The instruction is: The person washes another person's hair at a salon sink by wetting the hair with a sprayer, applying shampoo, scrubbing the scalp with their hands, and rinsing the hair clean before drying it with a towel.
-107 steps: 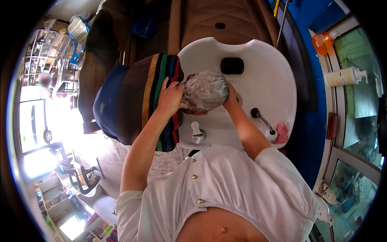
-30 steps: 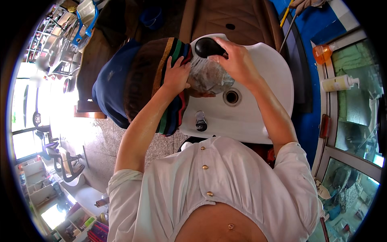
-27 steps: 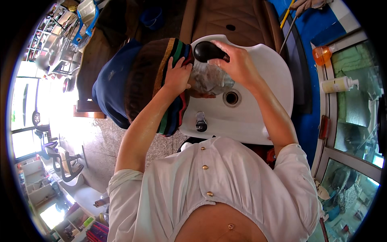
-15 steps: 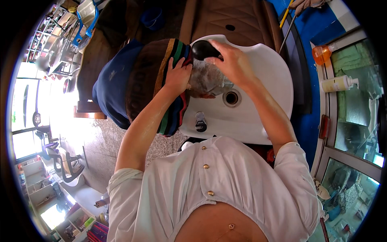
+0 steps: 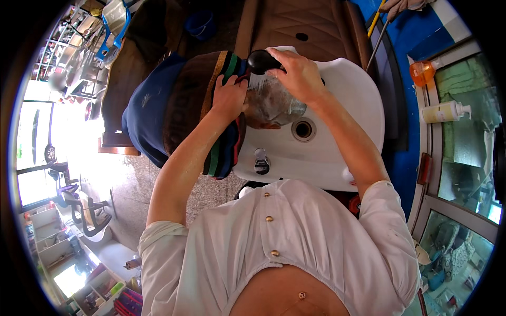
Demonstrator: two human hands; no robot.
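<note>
1. While the right hand holds the black shower head above the left part of the basin, its grip is closed around the handle, thumb on the near side; the handle is mostly hidden by the fingers.
2. The shower head hangs close over the far side of another person's head, and pale streaks run down from it across the wet hair.
3. That head lies inside the white basin, by its left edge, well apart from the right edge.
4. The left hand lies at the basin's left edge, over the border between the head and the striped towel. Its grip is loosely spread, pinching nothing that shows; the fingertips point toward the far edge.
5. The towel, brown with yellow, green, blue and red bands, is draped around the other person's shoulders, over a blue garment.
6. In the basin, the round drain sits just right of the head; the tap stands near the basin's near left corner.
7. Beyond the far edge is a brown padded seat; a blue bucket stands farther left. Past the right edge are an orange bottle and a pale pump bottle.
</note>
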